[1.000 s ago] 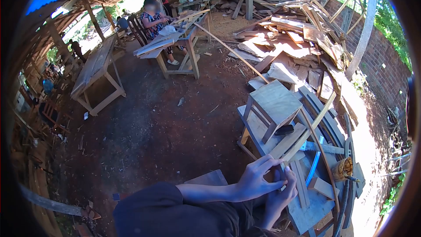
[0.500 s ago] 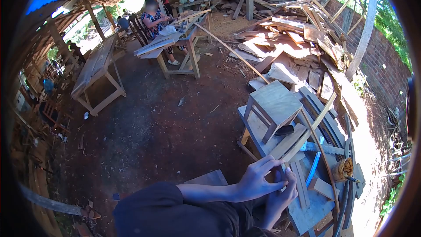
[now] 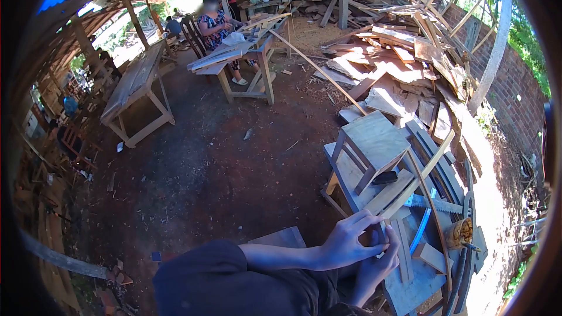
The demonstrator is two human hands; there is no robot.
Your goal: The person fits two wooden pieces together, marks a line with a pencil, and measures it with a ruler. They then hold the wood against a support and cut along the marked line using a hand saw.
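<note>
My left hand [image 3: 350, 240] is closed at the near end of a pale wooden strip [image 3: 399, 202], thumb and fingers pinched together. Close below it, my right hand [image 3: 380, 264] curls its fingers round what looks like the same end, mostly hidden by the hands. The strip slants away over the workbench [image 3: 413, 295]. Beside it lie a wooden slat [image 3: 391, 192], a handsaw [image 3: 436, 203], a blue curved strip [image 3: 420, 229], a wood block [image 3: 430, 256] and a brown container [image 3: 458, 233]. A small wooden stool [image 3: 374, 134] stands on the bench, with a dark object [image 3: 385, 178] by its leg.
Long curved wooden pieces [image 3: 436, 147] lie along the bench's right side. Beyond is a large heap of boards [image 3: 404, 76] before a brick wall [image 3: 524, 96]. A person [image 3: 213, 26] sits at another worktable [image 3: 234, 57]; a wooden bench [image 3: 133, 85] stands to its left.
The view has shifted slightly, so the surroundings sit a little lower and further right. Both hands keep nearly the same grip and place, with slight finger movement.
</note>
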